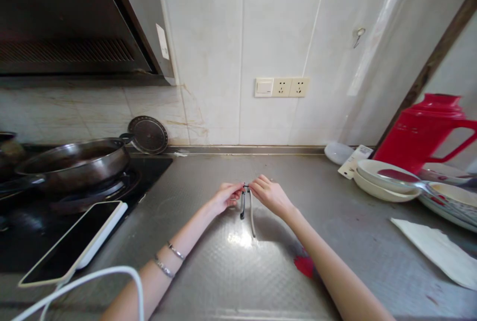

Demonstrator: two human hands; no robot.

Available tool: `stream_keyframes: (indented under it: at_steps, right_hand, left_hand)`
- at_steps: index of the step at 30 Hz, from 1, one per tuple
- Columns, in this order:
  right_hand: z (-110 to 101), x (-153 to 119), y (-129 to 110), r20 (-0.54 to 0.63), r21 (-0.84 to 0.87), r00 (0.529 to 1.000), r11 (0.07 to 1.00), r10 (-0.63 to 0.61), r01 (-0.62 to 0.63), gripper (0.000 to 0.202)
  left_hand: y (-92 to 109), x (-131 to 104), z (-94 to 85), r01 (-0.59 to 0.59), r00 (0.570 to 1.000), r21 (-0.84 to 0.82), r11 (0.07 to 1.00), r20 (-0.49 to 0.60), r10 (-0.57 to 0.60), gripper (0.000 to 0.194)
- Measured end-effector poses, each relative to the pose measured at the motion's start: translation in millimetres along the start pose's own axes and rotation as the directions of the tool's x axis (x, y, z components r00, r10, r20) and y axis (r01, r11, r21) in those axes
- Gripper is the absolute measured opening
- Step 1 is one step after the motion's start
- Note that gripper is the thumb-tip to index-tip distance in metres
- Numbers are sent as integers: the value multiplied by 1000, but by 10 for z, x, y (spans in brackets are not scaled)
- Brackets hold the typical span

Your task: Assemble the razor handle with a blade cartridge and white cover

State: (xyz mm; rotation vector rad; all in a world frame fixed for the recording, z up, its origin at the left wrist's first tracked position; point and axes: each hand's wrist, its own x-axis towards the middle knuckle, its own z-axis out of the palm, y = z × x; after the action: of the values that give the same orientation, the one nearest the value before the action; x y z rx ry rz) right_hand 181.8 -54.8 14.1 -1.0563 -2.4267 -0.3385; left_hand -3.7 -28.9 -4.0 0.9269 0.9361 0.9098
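Note:
Over the middle of the metal counter (208,271), my left hand (226,195) and my right hand (269,193) nearly meet, fingertips pinched. A short piece of thin black cord (245,186) spans the gap between them, gripped at both sides. Below it hangs a thin black strand (243,206) with a thicker dark end. Beside that, a pale grey strip (252,219) dangles from under my right fingers. Exactly what these pieces belong to is too small to make out. Two silver bracelets circle my left wrist.
A phone (74,241) with a white cable (112,270) lies at left by the stove. A steel pan (82,164) sits on the burner. At right stand stacked bowls (383,189) and a red thermos jug (413,132); a white napkin (436,249) lies nearer. Something red (303,265) lies by my right forearm.

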Motion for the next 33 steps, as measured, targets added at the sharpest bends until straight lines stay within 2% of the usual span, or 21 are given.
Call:
stream_keyframes:
  at_steps: [5, 10, 13, 15, 19, 22, 25, 33]
  right_hand:
    - [-17, -4, -37, 2, -15, 1000, 1000, -22, 22, 27]
    - [7, -25, -40, -39, 132, 999, 991, 16, -11, 29]
    - [48, -28, 2, -90, 264, 992, 963, 87, -60, 25]
    - [73, -22, 42, -118, 366, 980, 924, 162, -109, 22]
    - [82, -3, 115, -75, 542, 956, 817, 282, -198, 22]
    - [77, 4, 150, 26, 624, 959, 745, 282, -237, 20]
    - [91, 4, 179, 96, 663, 958, 700, 271, -265, 21]
    - [73, 30, 262, 141, 681, 969, 691, 203, -244, 29]
  left_hand:
    - [52, -15, -30, 104, 992, -63, 993, 73, -99, 15]
    - [24, 45, -84, 101, 993, -37, 994, 57, -99, 12]
    - [9, 50, -78, 30, 999, 53, 998, 35, -31, 13]
    - [3, 36, -65, -60, 998, 141, 988, 45, 55, 15]
    - [-24, 17, -45, -230, 973, 367, 902, 90, 211, 19]
    - [-56, 23, -27, -274, 962, 494, 825, 132, 241, 25]
    - [-79, 26, -4, -312, 950, 552, 773, 164, 267, 29]
    - [-77, -19, 49, -371, 923, 586, 721, 149, 354, 30]
